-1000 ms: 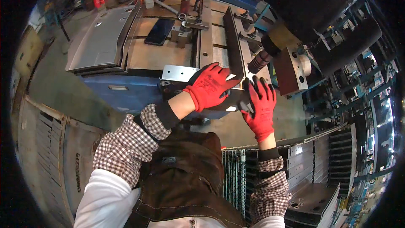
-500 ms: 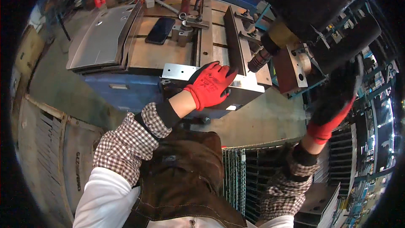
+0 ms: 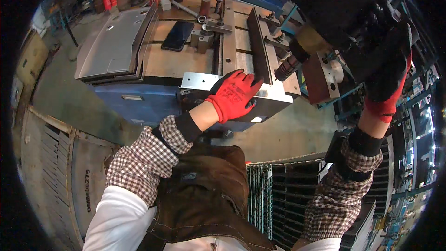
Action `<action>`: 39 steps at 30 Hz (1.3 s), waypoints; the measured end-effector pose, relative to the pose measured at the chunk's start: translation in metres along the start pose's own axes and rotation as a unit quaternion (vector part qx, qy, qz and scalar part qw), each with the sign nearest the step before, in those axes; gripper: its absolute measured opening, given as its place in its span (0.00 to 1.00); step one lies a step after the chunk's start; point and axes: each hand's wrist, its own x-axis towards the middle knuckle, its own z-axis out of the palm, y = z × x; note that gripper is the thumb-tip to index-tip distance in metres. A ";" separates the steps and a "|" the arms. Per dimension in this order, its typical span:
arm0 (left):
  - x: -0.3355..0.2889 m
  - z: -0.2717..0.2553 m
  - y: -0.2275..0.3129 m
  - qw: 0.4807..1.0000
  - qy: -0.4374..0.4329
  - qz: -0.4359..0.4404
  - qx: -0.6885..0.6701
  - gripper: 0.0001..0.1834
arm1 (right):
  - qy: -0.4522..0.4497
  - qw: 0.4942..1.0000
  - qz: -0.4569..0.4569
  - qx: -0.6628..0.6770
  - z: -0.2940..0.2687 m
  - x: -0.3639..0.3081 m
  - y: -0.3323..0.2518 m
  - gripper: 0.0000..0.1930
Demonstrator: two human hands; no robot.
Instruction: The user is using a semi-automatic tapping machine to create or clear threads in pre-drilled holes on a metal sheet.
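My left hand [image 3: 234,95], in a red glove with dark fingertips, is closed over a bright metal strip [image 3: 194,80] with small holes. The strip lies along the front edge of the slotted machine table [image 3: 162,67]. Just right of this hand, a dark spindle with a drill-like tip [image 3: 286,68] points down near the strip's right end, apart from it. My right hand [image 3: 388,81], gloved in red and black, is raised beside the black machine head [image 3: 344,4]. Its fingers blend into the dark machine, so their grip cannot be made out.
A stack of grey sheet-metal plates [image 3: 114,44] lies on the left of the table. Behind the strip are a phone [image 3: 178,36], a wrench [image 3: 185,9], a clamp block [image 3: 202,42] and a long upright bar [image 3: 259,44]. A wire rack [image 3: 260,195] stands below right.
My right hand has moved up and to the right alongside the machine head. My left hand stays on the strip. The view has shifted slightly.
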 end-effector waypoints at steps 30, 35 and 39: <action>0.005 -0.005 0.008 1.000 -0.027 -0.008 0.012 0.37 | -0.025 0.980 -0.007 -0.199 -0.001 -0.024 0.026 0.25; 0.007 -0.009 0.009 1.000 -0.026 -0.001 0.007 0.37 | -0.029 0.995 0.034 -0.085 -0.007 -0.032 0.039 0.25; 0.006 -0.009 0.007 1.000 -0.027 -0.002 0.015 0.37 | 0.024 0.996 0.015 -0.080 0.017 -0.034 0.023 0.25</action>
